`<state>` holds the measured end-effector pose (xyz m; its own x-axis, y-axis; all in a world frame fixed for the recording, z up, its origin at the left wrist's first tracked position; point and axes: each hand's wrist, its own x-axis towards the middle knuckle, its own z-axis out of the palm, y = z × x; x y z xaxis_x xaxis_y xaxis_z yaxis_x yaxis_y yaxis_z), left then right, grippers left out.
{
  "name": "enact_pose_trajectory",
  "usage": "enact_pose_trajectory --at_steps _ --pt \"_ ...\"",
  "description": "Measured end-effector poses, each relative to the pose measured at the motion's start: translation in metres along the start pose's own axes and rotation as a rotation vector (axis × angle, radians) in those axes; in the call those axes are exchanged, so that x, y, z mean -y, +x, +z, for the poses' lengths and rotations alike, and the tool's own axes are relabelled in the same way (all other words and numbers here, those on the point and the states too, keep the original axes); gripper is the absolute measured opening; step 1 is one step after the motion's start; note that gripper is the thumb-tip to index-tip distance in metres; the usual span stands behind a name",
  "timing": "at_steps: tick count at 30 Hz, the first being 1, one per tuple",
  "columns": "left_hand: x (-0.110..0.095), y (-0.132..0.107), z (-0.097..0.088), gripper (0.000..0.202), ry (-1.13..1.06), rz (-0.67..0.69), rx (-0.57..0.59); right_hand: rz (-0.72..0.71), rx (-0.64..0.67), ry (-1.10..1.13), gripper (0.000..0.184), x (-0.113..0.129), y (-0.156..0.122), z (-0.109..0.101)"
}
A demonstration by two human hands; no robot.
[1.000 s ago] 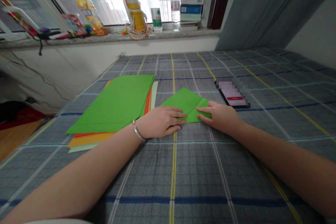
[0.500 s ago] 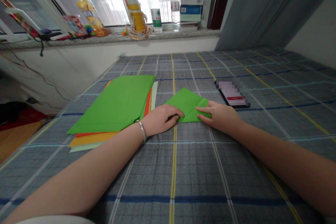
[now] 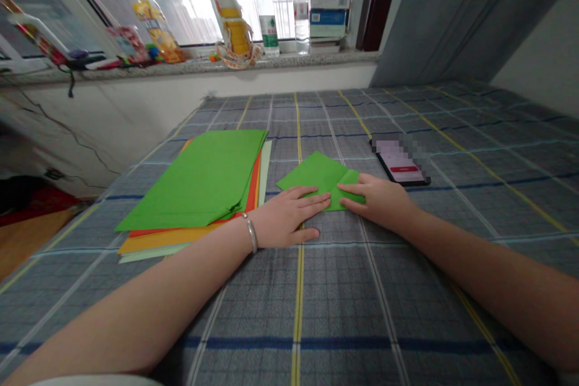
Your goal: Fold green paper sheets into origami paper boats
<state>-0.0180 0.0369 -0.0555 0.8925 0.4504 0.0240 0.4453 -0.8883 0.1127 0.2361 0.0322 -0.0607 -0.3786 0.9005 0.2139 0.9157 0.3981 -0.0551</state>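
A small folded piece of green paper [image 3: 316,170] lies flat on the plaid cloth, with a folded flap at its right side. My left hand [image 3: 289,215] rests over its lower left edge, fingers stretched out and thumb apart on the cloth; a silver bangle circles the wrist. On the right flap lies my right hand [image 3: 384,196], its fingers extended and pressing the paper down from above. Neither hand is wrapped around the paper. Part of the paper's lower edge is hidden under the left fingers.
Left of the hands sits a stack of coloured paper [image 3: 194,175], green on top, with orange, yellow and pale green sheets below. A phone [image 3: 398,163] lies beyond my right hand. Bottles [image 3: 268,24] and boxes [image 3: 328,17] stand on the windowsill [image 3: 289,61].
My left hand has slid right and a little nearer to me, and its fingers have straightened from a bent pose. The right hand and the paper look unmoved.
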Motion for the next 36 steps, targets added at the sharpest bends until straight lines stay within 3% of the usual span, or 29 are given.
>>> enact_pose_trajectory --at_steps 11,17,21,28,36 --pt "-0.007 0.004 0.001 0.061 -0.006 -0.029 -0.052 -0.032 -0.017 -0.004 0.040 0.001 0.000 -0.001" --pt "-0.008 0.006 0.001 0.063 0.018 -0.030 -0.057 -0.326 -0.134 -0.026 0.029 0.003 0.000 -0.005" --pt "-0.008 0.006 0.000 0.065 0.025 -0.042 -0.033 -0.475 -0.091 0.078 0.026 0.000 0.002 -0.004" --pt "-0.007 0.005 0.001 0.058 0.008 -0.016 -0.031 -0.523 -0.066 0.070 0.027 0.001 -0.001 -0.005" --pt "-0.005 0.005 -0.001 0.052 0.032 -0.013 0.010 -0.565 0.067 0.007 0.038 -0.003 -0.005 -0.013"
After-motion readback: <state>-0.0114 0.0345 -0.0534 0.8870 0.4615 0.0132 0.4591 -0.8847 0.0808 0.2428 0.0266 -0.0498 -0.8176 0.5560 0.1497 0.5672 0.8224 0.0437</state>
